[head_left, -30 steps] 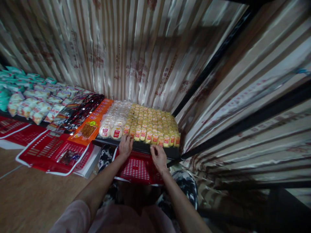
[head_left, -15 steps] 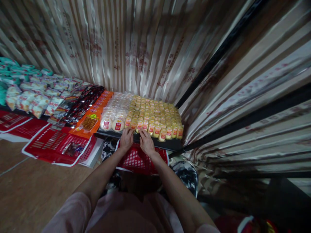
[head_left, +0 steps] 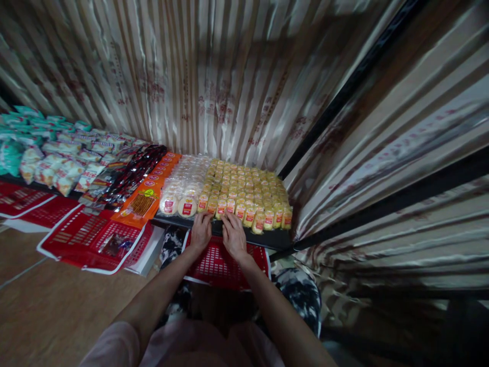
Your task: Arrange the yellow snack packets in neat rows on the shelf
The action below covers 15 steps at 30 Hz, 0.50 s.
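Head view, near to far. Nearest the camera are the person's pale pink sleeves [head_left: 126, 341] and two bare forearms reaching forward over a wooden floor [head_left: 46, 306]. Below the wrists lies a red slotted basket [head_left: 214, 267], flanked by mottled black-and-white fabric [head_left: 298, 290].

The left hand [head_left: 200, 232] and right hand [head_left: 234, 235] sit just beside each other at the dark front edge of the shelf [head_left: 269, 238]. The fingers of each are stretched forward and held close together. Their tips rest on the bottoms of the front row of yellow packets [head_left: 244, 210]. The frame is too soft here to tell whether any one packet is nipped between thumb and finger.

The step in hand appears to be squaring up this front row. The packets stand close-packed at the very lip of the shelf. Any further move would call for a light, even push along the row, so that none tips off into the basket.

Behind the row, more yellow packets [head_left: 244, 183] fill the shelf to its back. To their left are round white packets [head_left: 179, 204], then orange packets [head_left: 147, 196], dark packets [head_left: 132, 171] and pale packets [head_left: 57, 165]. More red baskets [head_left: 87, 237] lie below these. A striped curtain [head_left: 214, 76] closes the background.
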{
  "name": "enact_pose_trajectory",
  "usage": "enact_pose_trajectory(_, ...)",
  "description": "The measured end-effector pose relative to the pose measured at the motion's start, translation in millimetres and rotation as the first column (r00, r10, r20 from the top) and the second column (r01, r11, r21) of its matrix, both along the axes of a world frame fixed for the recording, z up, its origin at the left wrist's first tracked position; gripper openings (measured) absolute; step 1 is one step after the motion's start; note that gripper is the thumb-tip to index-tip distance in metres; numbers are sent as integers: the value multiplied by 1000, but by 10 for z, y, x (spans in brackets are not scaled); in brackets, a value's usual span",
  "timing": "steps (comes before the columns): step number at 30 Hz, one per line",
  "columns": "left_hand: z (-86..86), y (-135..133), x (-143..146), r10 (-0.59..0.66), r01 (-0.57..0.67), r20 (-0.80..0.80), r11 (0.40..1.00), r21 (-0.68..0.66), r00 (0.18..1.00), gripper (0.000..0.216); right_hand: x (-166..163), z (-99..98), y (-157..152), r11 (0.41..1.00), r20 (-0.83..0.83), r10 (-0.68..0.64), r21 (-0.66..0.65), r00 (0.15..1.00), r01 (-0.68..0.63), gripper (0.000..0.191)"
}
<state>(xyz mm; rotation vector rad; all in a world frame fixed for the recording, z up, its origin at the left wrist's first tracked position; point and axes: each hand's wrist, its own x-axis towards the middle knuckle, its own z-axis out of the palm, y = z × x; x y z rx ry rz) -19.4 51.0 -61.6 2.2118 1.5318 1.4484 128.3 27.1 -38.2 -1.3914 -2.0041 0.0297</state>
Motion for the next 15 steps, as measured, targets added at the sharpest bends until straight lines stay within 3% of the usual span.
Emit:
enact_pose_trajectory(6, 1, 92, -22, 109, -110, 34, 994, 21, 993, 20, -54, -52, 77, 1000, -25, 15, 1, 1000, -15, 40)
enact_pose_trajectory(15, -58, 104, 26, 52, -51, 40, 998, -25, 998, 20, -59, -177, 56, 1000, -39, 8, 2, 999, -8, 40)
